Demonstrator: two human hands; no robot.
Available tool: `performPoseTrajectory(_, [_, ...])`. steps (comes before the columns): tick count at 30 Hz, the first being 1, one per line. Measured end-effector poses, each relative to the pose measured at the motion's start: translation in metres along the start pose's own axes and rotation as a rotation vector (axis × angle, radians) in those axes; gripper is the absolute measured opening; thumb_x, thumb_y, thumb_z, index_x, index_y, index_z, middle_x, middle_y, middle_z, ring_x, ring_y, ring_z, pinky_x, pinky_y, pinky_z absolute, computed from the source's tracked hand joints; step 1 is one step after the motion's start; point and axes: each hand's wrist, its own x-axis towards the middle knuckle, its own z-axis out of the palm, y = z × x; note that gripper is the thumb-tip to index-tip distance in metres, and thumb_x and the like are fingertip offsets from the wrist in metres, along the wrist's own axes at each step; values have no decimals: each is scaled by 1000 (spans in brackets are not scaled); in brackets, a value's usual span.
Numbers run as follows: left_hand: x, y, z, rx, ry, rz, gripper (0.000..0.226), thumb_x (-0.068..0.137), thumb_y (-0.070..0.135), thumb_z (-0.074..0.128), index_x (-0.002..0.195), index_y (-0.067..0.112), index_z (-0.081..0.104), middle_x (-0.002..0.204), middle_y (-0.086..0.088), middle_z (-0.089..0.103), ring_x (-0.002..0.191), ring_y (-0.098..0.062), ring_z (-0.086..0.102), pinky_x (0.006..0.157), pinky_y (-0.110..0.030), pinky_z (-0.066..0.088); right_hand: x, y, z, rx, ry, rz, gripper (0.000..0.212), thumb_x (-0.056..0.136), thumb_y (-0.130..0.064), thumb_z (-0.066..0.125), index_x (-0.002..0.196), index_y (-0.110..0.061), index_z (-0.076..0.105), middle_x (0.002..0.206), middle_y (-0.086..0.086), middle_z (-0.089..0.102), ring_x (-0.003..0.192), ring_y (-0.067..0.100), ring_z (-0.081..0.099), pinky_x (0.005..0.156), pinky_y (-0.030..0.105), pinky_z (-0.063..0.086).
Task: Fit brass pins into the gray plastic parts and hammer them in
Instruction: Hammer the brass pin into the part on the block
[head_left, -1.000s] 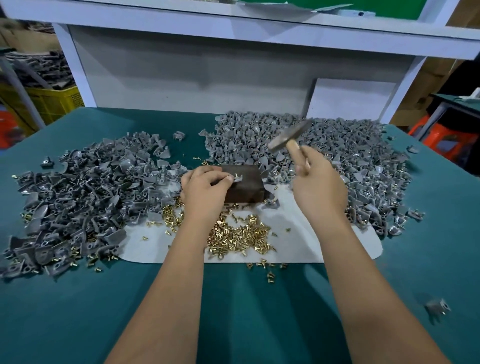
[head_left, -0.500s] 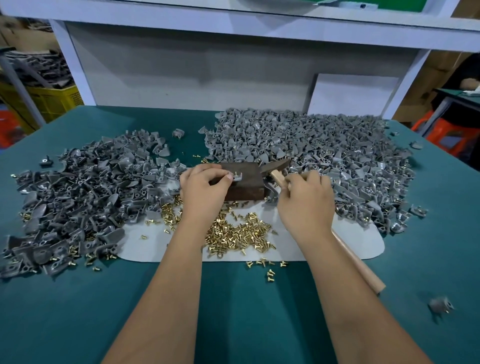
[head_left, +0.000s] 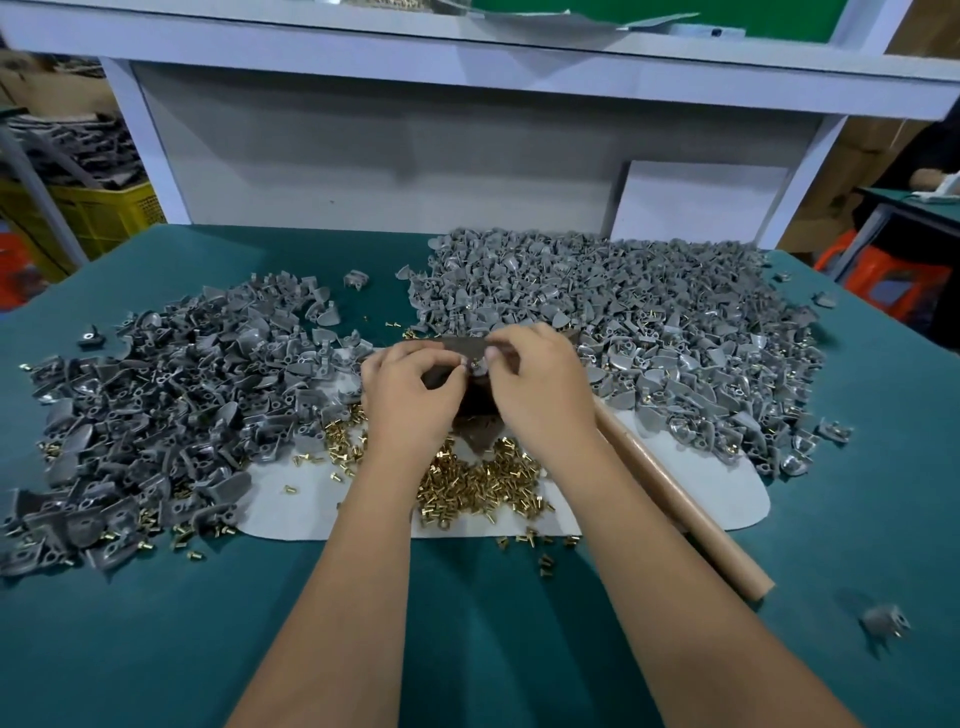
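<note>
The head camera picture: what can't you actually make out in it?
- Small gray part pinched between left hand and right hand: fingers cover it, so the pin's seating is unclear.
- Hammer: only the wooden handle shows; the right hand hides the head.
- Dark block: mostly under both hands.
- Stray gray piece: blurred.

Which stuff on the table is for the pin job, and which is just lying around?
For the job:
left hand
right hand
brass pins
gray plastic parts
dark block
hammer handle

Just lying about:
yellow crate
orange stool
white board
</note>
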Motion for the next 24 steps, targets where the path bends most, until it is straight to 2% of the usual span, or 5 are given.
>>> performPoseTrajectory(3, [1,-2,0,20,6,26,13,87,35,69,96,29,76,116,10,64,123,-22,39,84,-17,16,10,-12,11,-69,-50,0,19,96,-33,52,94,-20,65,88,-6,47,89,20,54,70,32,43])
performPoseTrajectory(7, [0,-3,0,0,27,23,13,86,37,71,95,30,77,115,11,64,121,-20,37,95,-28,26,13,-9,21,-109,-6,43,20,96,-31,53,92,-14,63,92,1,54,91,25,56,68,32,39])
performPoseTrajectory(13, [-3,-3,2,29,55,43,13,87,37,69,95,30,77,115,14,64,118,-18,37,100,-44,35,5,-11,31,-107,122,-1,20,95,-21,53,100,-4,64,105,10,60,100,27,53,78,36,41])
performPoseTrajectory(20, [-5,-3,3,42,63,44,12,88,34,69,96,29,77,116,14,64,119,-18,38,100,-41,35,2,-11,35,-96,153,11,20,95,-17,51,103,-2,62,109,12,61,103,27,52,82,35,40])
performPoseTrajectory(24, [-4,-2,3,36,51,36,12,88,34,68,96,30,76,116,14,64,120,-19,37,101,-39,34,5,-10,26,-46,64,9,16,95,-18,54,95,-5,63,100,8,60,96,24,53,81,35,40])
